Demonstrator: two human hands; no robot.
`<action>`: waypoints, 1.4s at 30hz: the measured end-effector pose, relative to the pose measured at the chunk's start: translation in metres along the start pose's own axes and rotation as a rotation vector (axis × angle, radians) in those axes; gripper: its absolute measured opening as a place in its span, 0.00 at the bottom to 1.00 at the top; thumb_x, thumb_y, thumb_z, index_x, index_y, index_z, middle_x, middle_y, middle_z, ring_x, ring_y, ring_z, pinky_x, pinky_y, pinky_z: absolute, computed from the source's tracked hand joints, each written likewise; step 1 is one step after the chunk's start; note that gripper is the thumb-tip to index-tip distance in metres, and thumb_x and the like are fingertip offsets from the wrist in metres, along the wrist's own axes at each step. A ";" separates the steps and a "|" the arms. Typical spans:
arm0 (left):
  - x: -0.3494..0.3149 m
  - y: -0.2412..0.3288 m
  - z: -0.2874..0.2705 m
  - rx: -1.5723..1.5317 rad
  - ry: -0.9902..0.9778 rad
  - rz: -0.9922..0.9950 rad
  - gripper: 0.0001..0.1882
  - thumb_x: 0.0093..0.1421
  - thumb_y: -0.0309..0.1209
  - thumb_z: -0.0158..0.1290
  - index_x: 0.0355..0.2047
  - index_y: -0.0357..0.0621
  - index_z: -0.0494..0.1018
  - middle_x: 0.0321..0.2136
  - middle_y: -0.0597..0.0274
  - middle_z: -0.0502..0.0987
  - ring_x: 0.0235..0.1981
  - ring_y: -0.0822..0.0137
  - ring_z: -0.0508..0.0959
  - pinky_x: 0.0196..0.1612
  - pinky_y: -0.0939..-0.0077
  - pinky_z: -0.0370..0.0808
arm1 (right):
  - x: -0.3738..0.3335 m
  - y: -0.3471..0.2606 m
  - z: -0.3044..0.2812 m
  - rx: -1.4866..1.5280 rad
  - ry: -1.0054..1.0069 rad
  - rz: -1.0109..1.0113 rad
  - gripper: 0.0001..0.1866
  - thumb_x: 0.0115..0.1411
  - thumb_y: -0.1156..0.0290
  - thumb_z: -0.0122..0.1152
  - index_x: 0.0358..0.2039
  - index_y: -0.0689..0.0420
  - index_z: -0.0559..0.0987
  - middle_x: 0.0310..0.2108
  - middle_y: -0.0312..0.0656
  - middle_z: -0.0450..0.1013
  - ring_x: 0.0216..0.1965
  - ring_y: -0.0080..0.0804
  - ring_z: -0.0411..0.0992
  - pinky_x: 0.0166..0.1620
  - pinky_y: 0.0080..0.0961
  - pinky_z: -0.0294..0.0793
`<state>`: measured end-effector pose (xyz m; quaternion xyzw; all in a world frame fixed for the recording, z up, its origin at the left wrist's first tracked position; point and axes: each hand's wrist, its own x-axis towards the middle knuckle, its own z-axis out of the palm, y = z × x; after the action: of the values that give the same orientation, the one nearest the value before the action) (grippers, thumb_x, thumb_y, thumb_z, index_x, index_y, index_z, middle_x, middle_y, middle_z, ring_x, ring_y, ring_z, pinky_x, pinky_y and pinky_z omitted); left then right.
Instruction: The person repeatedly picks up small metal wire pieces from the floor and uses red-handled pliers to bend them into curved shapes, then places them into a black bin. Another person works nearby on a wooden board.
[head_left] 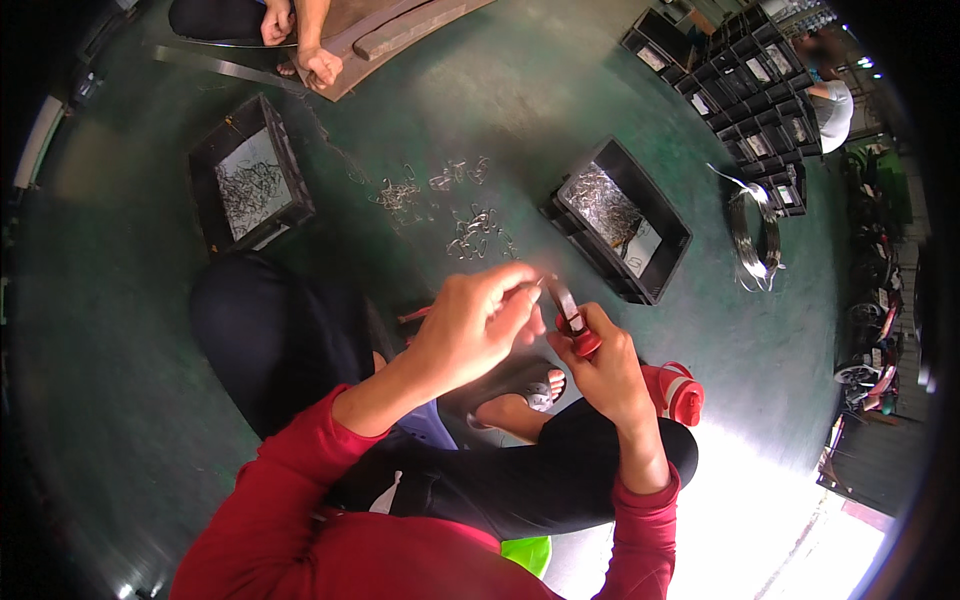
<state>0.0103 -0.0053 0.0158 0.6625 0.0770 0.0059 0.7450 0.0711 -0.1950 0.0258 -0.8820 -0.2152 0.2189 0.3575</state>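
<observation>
Right hand point(608, 365) wrapped round the red handles of the pliers point(566, 308), out over my lap; left hand point(474, 325) pinching what looks like a small wire point(542, 282) at their nose. Best, I judge, to seat the wire squarely in the jaws, squeeze evenly and keep fingertips clear of the bite. Bent pieces point(478, 232) lie on the floor ahead, between two bins. Wire's shape blurred; its far end and the jaws' closure I can't make out.
</observation>
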 end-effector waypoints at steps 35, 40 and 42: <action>0.017 -0.002 -0.012 -0.278 0.155 0.045 0.18 0.68 0.37 0.47 0.48 0.34 0.74 0.39 0.55 0.78 0.40 0.64 0.80 0.45 0.67 0.79 | -0.013 -0.015 -0.005 0.080 0.041 0.023 0.11 0.59 0.68 0.63 0.35 0.62 0.74 0.25 0.47 0.75 0.26 0.34 0.74 0.34 0.29 0.72; 0.012 0.005 -0.018 -0.290 -0.064 -0.151 0.18 0.68 0.36 0.47 0.47 0.34 0.75 0.31 0.59 0.79 0.30 0.73 0.78 0.37 0.77 0.77 | -0.014 -0.007 -0.001 -0.062 0.152 0.014 0.12 0.58 0.70 0.64 0.35 0.63 0.72 0.24 0.50 0.73 0.26 0.48 0.72 0.34 0.32 0.71; 0.009 0.007 -0.014 -0.242 -0.054 -0.121 0.16 0.67 0.34 0.49 0.47 0.34 0.75 0.30 0.61 0.79 0.29 0.74 0.77 0.36 0.79 0.75 | -0.014 -0.005 0.001 -0.077 0.161 0.009 0.12 0.58 0.70 0.63 0.36 0.62 0.72 0.24 0.49 0.73 0.26 0.48 0.72 0.33 0.32 0.71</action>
<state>0.0184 0.0101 0.0199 0.5620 0.0957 -0.0475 0.8202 0.0584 -0.1989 0.0319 -0.9107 -0.1901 0.1405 0.3387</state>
